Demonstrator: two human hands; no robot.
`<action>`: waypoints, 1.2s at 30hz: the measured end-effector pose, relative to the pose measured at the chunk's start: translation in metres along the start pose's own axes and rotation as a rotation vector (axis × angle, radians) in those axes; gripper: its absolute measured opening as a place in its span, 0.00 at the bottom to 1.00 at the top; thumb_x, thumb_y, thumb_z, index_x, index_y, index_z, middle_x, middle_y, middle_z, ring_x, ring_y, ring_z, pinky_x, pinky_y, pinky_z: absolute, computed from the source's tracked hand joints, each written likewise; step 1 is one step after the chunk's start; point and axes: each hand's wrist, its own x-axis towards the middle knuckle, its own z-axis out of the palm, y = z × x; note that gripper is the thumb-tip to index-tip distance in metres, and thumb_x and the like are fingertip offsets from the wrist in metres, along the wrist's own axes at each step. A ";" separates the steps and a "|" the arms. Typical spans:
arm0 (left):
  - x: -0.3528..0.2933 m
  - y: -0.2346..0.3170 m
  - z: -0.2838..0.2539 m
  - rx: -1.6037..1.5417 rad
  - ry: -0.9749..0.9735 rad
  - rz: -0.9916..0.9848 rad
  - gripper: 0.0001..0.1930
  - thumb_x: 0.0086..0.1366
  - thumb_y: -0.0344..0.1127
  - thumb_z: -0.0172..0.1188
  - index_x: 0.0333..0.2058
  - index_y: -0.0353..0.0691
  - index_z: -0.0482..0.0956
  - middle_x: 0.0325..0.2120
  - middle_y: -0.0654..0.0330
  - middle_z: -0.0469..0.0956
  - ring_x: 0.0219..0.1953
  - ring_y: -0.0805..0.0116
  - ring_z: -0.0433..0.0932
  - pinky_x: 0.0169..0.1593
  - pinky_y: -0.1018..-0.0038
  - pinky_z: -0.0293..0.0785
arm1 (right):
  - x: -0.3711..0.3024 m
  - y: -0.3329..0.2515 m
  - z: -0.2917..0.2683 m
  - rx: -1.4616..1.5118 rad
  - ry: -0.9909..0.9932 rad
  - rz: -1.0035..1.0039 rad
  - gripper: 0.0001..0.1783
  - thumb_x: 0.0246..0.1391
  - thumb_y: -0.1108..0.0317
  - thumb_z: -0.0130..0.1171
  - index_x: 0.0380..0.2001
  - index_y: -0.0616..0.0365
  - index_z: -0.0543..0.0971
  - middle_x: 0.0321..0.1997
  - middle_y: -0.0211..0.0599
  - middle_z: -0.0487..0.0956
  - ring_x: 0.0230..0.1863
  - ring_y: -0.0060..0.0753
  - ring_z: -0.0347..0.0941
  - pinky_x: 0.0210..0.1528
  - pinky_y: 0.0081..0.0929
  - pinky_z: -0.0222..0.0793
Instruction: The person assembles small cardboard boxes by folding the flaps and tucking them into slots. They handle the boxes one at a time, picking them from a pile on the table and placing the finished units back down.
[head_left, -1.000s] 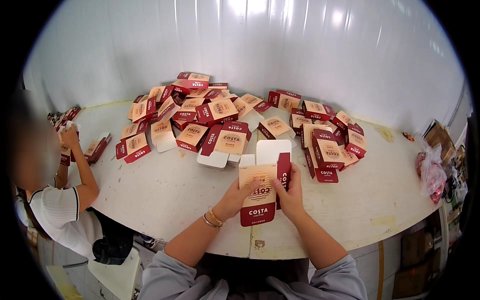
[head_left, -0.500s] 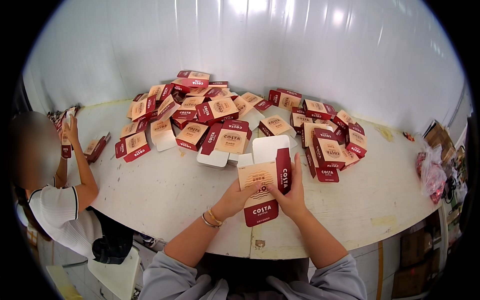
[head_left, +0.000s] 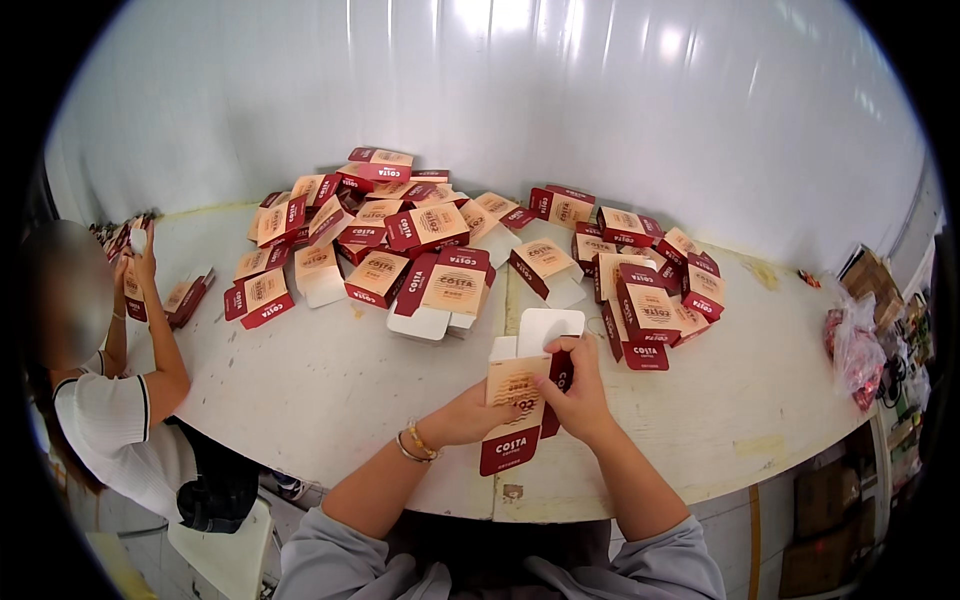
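Close in front of me, above the near table edge, I hold a cream and dark red cardboard box [head_left: 511,449] with white flaps standing open at its far end. My left hand [head_left: 466,414] grips its left side, the fingers partly hidden by the box. On the other side my right hand [head_left: 580,400] is closed around the upper right edge, its thumb on the cream face and its bent fingers near the base of a white flap [head_left: 551,325]. The red side panel shows between the right fingers and the front.
Several similar boxes [head_left: 436,225] lie heaped on the white table [head_left: 330,380], with another pile [head_left: 647,304] on the right. A co-worker [head_left: 115,400] at the left edge handles a similar box. A plastic bag [head_left: 855,350] sits beyond the table's right side.
The box has turned, so its front looks narrower, and it has come slightly nearer to me. My right hand has shifted up from its lower side to the edge by the flaps.
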 end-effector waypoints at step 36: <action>0.021 -0.015 -0.003 0.304 0.777 0.413 0.25 0.72 0.26 0.64 0.62 0.32 0.62 0.55 0.53 0.77 0.52 0.71 0.80 0.53 0.74 0.81 | -0.007 0.027 0.018 0.687 0.105 0.415 0.19 0.74 0.62 0.59 0.58 0.65 0.80 0.50 0.32 0.86 0.48 0.18 0.79 0.50 0.23 0.77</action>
